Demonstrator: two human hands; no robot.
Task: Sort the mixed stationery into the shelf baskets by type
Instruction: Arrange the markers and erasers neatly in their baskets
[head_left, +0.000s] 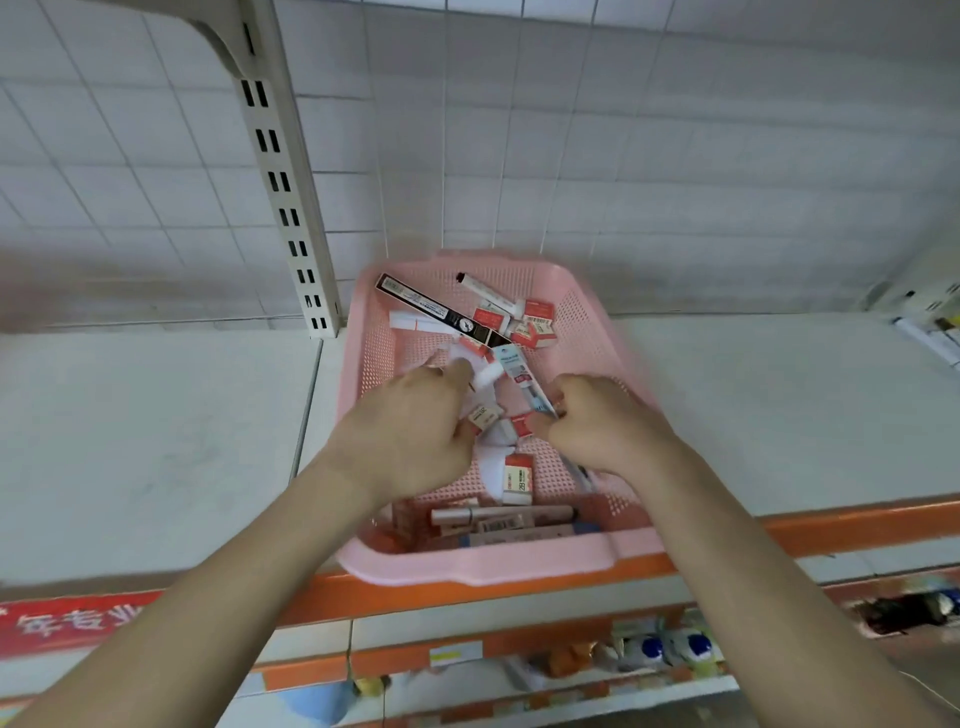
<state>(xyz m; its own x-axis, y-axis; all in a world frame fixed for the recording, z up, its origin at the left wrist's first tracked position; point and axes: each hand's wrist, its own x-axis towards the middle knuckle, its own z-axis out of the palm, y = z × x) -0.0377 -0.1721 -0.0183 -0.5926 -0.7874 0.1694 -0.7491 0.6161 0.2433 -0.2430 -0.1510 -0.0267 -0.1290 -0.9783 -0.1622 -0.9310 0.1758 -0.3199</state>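
Note:
A pink perforated basket (587, 332) stands on the white shelf, full of mixed stationery: a long black box (436, 310), red-and-white eraser boxes (537, 314), a 2B eraser (518, 478) and pens (504, 515) at the near end. Both my hands are inside it. My left hand (415, 426) grips a bunch of small white and red eraser boxes (483, 415). My right hand (597, 426) pinches a blue-and-white pen packet (519, 371) that tilts up to the left.
The white shelf (156, 441) stretches to both sides with an orange front edge (831, 525). A slotted metal upright (283, 171) stands at the back left. More stationery lies at the far right (930, 327). A lower shelf holds packaged goods (649, 649).

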